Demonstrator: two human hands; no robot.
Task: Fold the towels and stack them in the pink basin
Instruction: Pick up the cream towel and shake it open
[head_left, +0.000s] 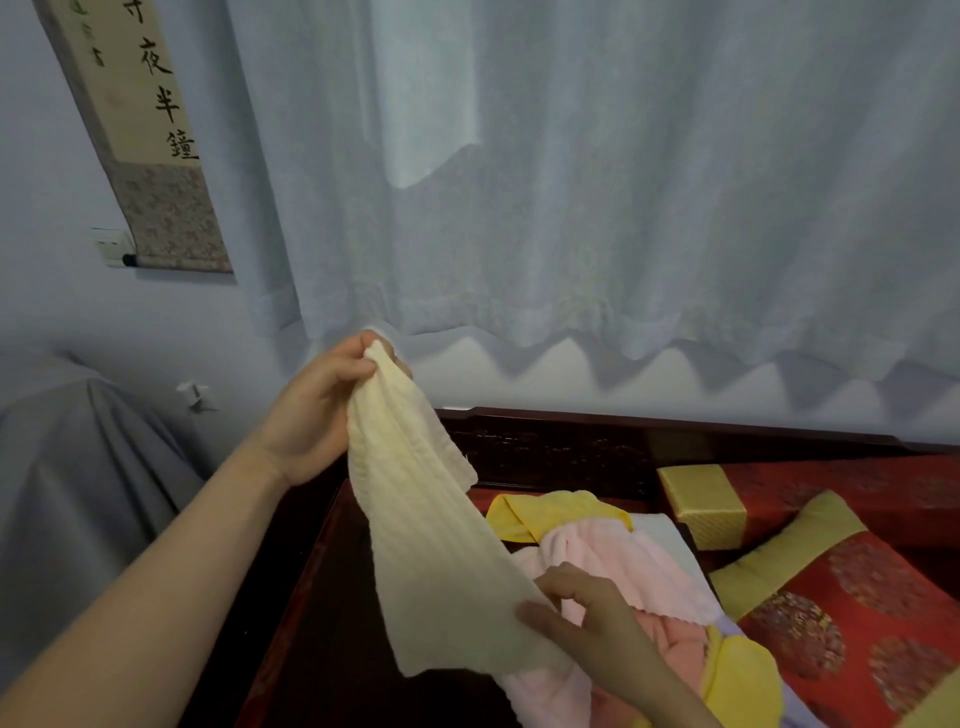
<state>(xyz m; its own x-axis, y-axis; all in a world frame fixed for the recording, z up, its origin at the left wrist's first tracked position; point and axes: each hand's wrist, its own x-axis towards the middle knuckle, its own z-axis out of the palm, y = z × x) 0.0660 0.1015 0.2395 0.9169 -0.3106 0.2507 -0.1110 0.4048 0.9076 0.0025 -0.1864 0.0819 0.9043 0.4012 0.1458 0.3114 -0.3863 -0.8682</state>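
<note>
Hanging between both hands: one cream towel (431, 525), left hand (317, 410) pinching its top corner, right hand (587, 618) pinching its lower edge. Behind it, heaped towels (613, 556) (pink, yellow, white), partly hidden, cut off below; count unclear.

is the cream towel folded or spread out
Spread, not folded: the cream towel hangs as one sheet, its top corner pinched by the left hand and its lower edge gripped by the right hand.

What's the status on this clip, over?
Left hand pinches cream towel top corner; right hand pinches lower edge. Unfolded, held up. Pink and yellow towels heaped beneath.
</note>
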